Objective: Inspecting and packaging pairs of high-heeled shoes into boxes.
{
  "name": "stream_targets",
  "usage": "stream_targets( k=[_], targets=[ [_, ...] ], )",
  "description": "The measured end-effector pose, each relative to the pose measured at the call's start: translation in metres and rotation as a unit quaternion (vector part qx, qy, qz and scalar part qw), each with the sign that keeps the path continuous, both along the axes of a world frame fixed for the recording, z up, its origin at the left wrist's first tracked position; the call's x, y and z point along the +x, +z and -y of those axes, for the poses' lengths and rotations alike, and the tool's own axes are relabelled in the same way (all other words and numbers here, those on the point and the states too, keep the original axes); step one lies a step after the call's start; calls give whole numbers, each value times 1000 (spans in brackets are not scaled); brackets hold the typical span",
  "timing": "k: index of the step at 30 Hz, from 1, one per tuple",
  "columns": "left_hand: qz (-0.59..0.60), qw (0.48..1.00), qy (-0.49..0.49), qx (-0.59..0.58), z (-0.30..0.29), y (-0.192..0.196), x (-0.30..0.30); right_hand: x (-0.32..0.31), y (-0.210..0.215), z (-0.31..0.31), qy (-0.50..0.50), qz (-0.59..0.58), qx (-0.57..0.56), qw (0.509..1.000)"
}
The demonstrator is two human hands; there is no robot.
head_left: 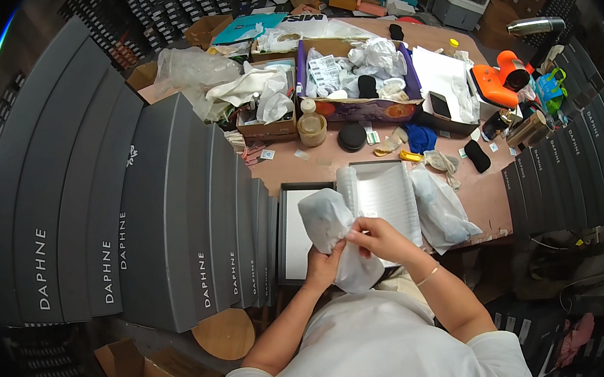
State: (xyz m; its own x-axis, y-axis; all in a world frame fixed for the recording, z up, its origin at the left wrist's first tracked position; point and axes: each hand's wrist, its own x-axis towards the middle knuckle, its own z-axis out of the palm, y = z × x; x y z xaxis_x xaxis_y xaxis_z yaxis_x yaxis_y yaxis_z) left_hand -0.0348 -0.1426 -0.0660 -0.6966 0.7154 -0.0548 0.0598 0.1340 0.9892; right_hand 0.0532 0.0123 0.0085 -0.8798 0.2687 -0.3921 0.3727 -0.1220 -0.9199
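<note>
White bag (325, 215) is held by my two hands

My left hand (322, 265) is grasping the gathered middle of the bag, and my right hand (378, 238) pinches its thin film just beside. The bag is in the air before my chest, near the open box (381, 164) with its ribbed white padding (384, 199). Another wrapped bag (442, 208) lies on the counter (491, 206), just to the right of this box. In my judgement, the step in hand is to work the bag's neck; whether I close or open it, I cannot tell. The next move calls, I think, for a firm left grasp and small, careful pinches from the right.
</note>
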Motion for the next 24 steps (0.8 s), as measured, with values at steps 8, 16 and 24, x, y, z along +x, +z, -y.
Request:
stream_targets(
  k=[8,16,24],
  targets=[
    [382,910,82,138,-12,-8,-17,-2,22,1,-211,-145,-37,966],
    [276,945,118,127,-32,-16,13,57,-44,26,-142,37,-133,980],
    [546,810,30,214,-30,35,-28,64,-41,-7,-170,-69,-105,977]
  ],
)
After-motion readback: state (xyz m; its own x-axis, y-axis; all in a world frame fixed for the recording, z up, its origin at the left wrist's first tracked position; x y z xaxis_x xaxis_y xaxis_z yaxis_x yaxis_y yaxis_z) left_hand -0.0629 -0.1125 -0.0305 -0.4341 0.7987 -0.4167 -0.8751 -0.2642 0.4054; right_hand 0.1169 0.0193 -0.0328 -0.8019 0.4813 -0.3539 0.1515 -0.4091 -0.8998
